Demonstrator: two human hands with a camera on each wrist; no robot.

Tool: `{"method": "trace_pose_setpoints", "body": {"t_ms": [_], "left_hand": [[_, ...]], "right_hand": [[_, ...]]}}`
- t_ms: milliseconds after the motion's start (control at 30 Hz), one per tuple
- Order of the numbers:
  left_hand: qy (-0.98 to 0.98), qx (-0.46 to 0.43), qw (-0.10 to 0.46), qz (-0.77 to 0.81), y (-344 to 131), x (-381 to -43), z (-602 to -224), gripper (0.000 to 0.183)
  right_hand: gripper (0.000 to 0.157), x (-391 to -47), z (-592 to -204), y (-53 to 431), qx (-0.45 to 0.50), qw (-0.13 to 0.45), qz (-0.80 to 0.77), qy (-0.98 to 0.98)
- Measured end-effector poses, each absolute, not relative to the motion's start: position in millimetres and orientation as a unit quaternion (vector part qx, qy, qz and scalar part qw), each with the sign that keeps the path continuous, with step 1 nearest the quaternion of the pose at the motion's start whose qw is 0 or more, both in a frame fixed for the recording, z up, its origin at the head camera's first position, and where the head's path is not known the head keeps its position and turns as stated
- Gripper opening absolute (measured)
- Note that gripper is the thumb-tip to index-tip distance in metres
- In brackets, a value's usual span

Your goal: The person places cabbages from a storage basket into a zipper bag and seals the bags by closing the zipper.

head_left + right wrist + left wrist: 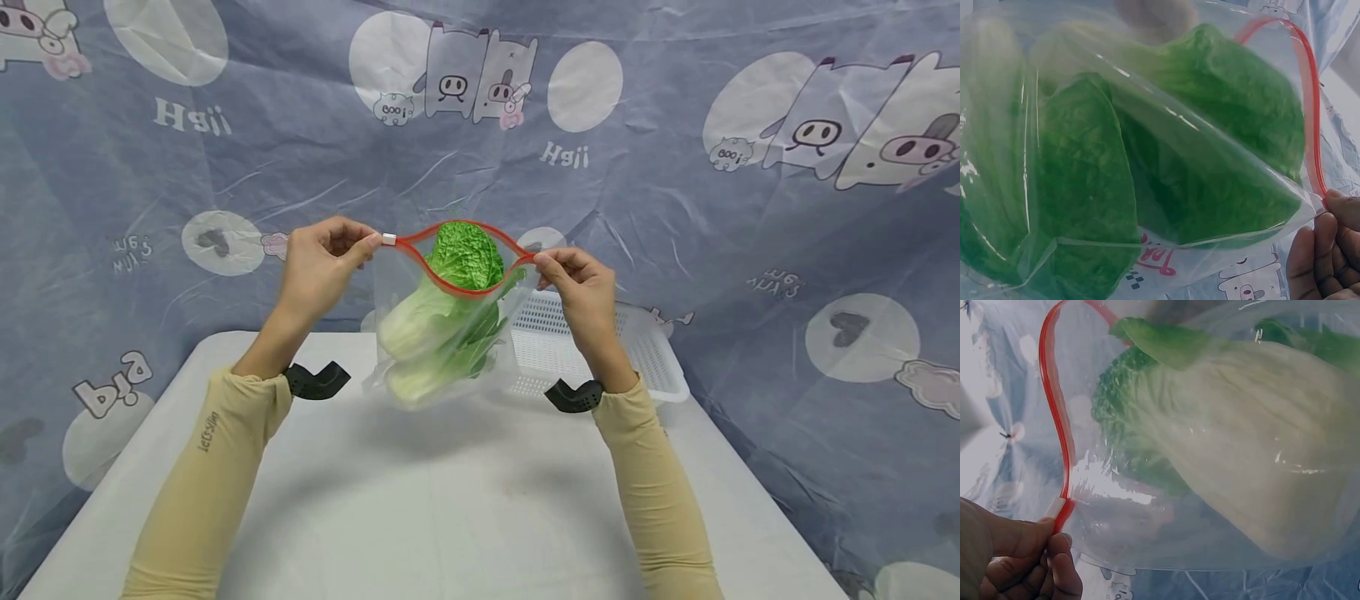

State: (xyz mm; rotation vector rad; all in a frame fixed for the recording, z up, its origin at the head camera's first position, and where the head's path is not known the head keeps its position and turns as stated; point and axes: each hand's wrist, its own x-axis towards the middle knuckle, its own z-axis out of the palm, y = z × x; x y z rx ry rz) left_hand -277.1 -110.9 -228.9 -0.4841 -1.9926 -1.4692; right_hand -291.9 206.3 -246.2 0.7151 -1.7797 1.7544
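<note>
A clear zip bag (390,333) with a red zip rim hangs above the table between both hands, its mouth spread apart. Inside it are a head of napa cabbage (468,254), its leafy end up at the opening, and a pale-stalked leafy green (420,379) lower down. My left hand (322,258) pinches the rim's left corner beside the white slider (389,239), thumb against forefinger. At the opposite corner my right hand (585,287) pinches the rim's end; the right wrist view shows green leaves (1229,169) through the film.
A white perforated plastic basket (645,350) stands on the white table (450,517) behind the right hand, at the back right. A blue-grey cloth (645,183) with cartoon pigs hangs behind and around the table.
</note>
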Motion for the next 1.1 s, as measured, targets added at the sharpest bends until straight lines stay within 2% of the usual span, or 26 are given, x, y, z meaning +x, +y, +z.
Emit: {"method": "trace_pose_setpoints", "body": {"t_ms": [433,900,1100], "left_hand": [[-0.762,-0.197,0.280,-0.550,-105,-274,-239,0.021],[-0.753,-0.196,0.242,-0.580,-91,-270,-280,0.018],[-0.739,-0.188,0.236,-0.602,-92,-253,-282,0.016]], "right_hand": [[0.013,-293,-253,197,0.276,0.241,0.618,-0.695],[0.018,-296,-285,185,0.276,0.182,0.585,-0.740],[0.018,-293,-296,190,0.255,0.168,0.610,-0.731]]}}
